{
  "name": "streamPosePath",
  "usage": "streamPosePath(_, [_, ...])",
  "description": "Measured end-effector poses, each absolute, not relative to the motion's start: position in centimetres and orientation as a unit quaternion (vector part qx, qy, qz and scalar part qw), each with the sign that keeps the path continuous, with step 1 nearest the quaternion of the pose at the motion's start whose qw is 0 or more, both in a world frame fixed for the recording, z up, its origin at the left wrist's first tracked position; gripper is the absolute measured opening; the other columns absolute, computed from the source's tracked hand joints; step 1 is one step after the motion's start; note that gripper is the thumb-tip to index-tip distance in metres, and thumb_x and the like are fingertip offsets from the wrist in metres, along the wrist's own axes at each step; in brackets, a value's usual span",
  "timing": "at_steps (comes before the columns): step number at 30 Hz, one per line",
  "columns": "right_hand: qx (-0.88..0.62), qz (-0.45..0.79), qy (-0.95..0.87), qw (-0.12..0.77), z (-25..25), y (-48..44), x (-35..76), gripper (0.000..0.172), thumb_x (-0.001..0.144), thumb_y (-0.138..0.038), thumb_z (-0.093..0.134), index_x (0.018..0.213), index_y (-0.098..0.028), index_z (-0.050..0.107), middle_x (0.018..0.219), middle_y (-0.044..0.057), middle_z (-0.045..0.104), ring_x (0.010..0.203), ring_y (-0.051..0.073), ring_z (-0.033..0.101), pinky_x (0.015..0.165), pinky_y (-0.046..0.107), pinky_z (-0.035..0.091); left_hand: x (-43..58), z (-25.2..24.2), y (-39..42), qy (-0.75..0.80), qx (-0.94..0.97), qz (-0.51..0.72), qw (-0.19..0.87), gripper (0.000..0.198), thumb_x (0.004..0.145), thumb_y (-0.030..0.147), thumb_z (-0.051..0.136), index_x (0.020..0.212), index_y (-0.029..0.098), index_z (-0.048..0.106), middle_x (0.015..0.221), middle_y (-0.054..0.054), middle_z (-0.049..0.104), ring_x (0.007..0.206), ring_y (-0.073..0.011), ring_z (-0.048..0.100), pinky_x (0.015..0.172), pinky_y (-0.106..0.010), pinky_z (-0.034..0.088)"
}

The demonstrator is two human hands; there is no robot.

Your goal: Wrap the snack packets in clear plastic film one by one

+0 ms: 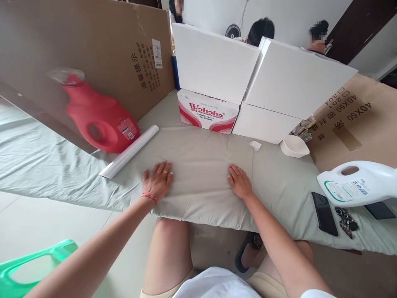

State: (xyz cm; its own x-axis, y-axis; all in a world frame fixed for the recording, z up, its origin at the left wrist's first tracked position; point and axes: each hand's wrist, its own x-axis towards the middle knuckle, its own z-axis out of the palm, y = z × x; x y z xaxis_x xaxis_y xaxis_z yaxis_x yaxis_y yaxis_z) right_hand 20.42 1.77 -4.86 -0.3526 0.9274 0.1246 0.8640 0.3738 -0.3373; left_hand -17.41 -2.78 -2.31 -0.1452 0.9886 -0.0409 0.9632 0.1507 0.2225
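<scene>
I have my left hand (158, 181) and right hand (240, 182) pressed palm-down on the grey cloth (200, 153), each grip open and holding nothing. The cloth is spread over the tabletop, its near edge by my knees. A white roll (130, 151) lies near the left hand, and a phone (324, 213) lies well off to the right.

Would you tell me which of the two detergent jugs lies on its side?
The white jug at the right edge; the red jug stands against the cardboard.
</scene>
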Motion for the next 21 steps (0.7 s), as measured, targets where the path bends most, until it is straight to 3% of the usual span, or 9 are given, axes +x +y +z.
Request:
streamPosePath(9, [-0.685, 0.004, -0.712, 0.152, -6.4, -0.1, 36.1, 0.063, 0.105, -0.045, 0.027, 0.153, -0.018, 0.057, 0.159, 0.014, 0.055, 0.153, 0.030, 0.046, 0.128, 0.053, 0.032, -24.2, -0.9, -2.8, 0.823, 0.542, 0.141, 0.091, 0.072, 0.109, 0.048, 0.020, 0.161, 0.001, 0.037, 0.172, -0.022, 0.032, 0.160, -0.0360, 0.028, 0.130, -0.060, 0.019])
streamPosePath(15, [-0.768, -0.051, -0.622, 0.140, -6.4, -0.7, 41.8, 0.066, 0.102, -0.039, 0.026, 0.147, -0.005, 0.060, 0.155, 0.023, 0.057, 0.149, 0.034, 0.049, 0.125, 0.051, 0.036, -23.5, -0.3, -2.9, 0.828, 0.540, 0.130, 0.075, 0.069, 0.108, 0.046, 0.026, 0.159, 0.002, 0.040, 0.171, -0.022, 0.034, 0.158, -0.0358, 0.031, 0.129, -0.061, 0.019])
streamPosePath(21, [-0.767, -0.067, -0.621, 0.149, -6.1, -0.9, 41.3, 0.059, 0.099, -0.031, 0.029, 0.138, -0.009, 0.067, 0.146, 0.021, 0.065, 0.139, 0.032, 0.059, 0.121, 0.049, 0.041, -23.0, 0.0, -3.0, 0.838, 0.523, 0.149, 0.047, 0.062, 0.109, 0.036, 0.021, 0.152, 0.003, 0.050, 0.166, -0.022, 0.044, 0.152, -0.0337, 0.041, 0.127, -0.055, 0.028])
